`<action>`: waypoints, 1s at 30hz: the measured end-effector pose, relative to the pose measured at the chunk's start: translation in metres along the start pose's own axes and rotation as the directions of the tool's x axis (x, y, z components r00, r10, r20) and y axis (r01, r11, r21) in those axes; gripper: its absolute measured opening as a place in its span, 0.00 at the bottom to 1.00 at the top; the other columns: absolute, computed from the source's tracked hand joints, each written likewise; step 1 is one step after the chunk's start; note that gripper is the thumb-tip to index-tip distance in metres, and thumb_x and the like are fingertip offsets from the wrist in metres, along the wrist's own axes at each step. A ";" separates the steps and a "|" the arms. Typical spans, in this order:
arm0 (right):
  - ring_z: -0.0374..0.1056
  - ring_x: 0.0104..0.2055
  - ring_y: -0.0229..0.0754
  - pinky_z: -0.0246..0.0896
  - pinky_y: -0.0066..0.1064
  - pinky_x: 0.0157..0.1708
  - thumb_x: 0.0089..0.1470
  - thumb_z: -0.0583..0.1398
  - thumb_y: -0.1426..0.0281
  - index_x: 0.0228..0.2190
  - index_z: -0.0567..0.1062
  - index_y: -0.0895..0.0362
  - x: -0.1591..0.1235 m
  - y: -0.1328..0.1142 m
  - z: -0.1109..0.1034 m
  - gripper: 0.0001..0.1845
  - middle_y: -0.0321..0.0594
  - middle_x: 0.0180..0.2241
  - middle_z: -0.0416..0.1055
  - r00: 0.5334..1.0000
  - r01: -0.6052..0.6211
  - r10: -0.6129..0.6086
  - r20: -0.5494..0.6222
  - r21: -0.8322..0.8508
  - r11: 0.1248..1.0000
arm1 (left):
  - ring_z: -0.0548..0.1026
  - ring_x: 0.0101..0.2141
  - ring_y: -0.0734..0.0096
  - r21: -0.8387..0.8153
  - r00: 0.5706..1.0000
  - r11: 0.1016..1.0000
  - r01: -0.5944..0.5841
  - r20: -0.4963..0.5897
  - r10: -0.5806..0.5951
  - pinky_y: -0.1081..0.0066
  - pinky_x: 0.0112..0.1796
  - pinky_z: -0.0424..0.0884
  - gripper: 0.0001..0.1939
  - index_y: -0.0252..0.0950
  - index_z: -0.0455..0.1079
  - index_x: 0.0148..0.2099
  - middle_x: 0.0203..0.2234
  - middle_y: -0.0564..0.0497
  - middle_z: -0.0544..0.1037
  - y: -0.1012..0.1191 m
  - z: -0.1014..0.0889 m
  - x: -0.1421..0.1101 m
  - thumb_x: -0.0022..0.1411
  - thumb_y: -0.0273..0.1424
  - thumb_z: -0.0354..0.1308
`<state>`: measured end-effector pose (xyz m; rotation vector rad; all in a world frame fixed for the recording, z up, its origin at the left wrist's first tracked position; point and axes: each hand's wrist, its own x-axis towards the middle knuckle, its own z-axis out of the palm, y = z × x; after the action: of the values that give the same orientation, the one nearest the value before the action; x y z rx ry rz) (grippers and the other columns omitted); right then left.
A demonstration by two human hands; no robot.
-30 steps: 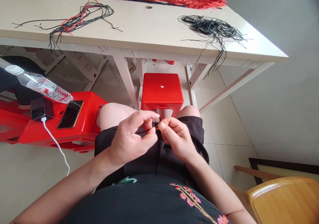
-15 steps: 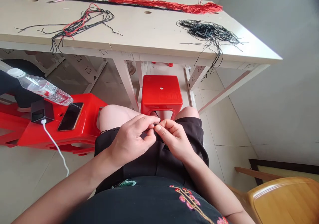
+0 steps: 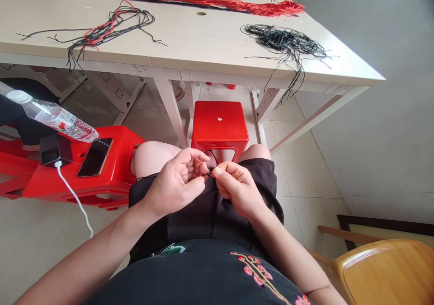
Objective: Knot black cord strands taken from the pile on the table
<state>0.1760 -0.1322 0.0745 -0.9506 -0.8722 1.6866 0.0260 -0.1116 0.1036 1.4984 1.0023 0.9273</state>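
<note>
Left hand (image 3: 176,180) and right hand (image 3: 239,190) meet above the lap.
Left fingers curl just beside the black cord (image 3: 212,173), grip unclear; right thumb and forefinger pinch it, its visible end lying crosswise between the hands, over black shorts (image 3: 206,219), well below the worktop (image 3: 111,56)'s near edge.

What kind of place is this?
Probably a handicraft workroom for cord work: black cord and red cord lie in bunches on a long pale worktable, and the person's right hand pinches a thin black strand beside their left hand.
</note>
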 end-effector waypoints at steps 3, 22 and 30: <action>0.42 0.15 0.26 0.34 0.22 0.14 0.48 0.63 0.59 0.23 0.67 0.58 -0.001 0.000 0.000 0.16 0.24 0.14 0.52 0.999 -0.051 0.050 0.005 0.073 0.996 | 0.72 0.30 0.79 0.022 0.999 0.999 0.032 -0.016 -0.032 0.78 0.34 0.72 0.10 0.35 0.65 0.38 0.29 0.54 0.71 -0.001 -0.001 -0.003 0.51 0.22 0.57; 0.42 0.14 0.24 0.34 0.20 0.14 0.45 0.64 0.69 0.29 0.69 0.57 0.004 0.001 -0.003 0.09 0.25 0.16 0.59 0.999 0.002 0.007 -0.038 0.226 0.974 | 0.65 0.21 0.80 0.516 0.963 0.816 -0.260 0.077 0.257 0.79 0.23 0.65 0.11 0.38 0.58 0.31 0.21 0.59 0.64 -0.004 0.014 0.005 0.46 0.17 0.51; 0.42 0.13 0.26 0.37 0.20 0.13 0.48 0.62 0.68 0.31 0.67 0.55 0.000 -0.004 -0.007 0.09 0.21 0.14 0.52 0.994 0.109 -0.105 -0.028 0.180 0.978 | 0.69 0.24 0.78 0.315 0.982 0.932 -0.180 0.000 0.190 0.76 0.27 0.69 0.11 0.38 0.57 0.31 0.24 0.57 0.67 0.002 0.017 0.006 0.47 0.19 0.53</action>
<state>0.1838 -0.1302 0.0745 -0.7811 -0.7312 1.6317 0.0443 -0.1125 0.1036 1.8768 1.0816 0.9571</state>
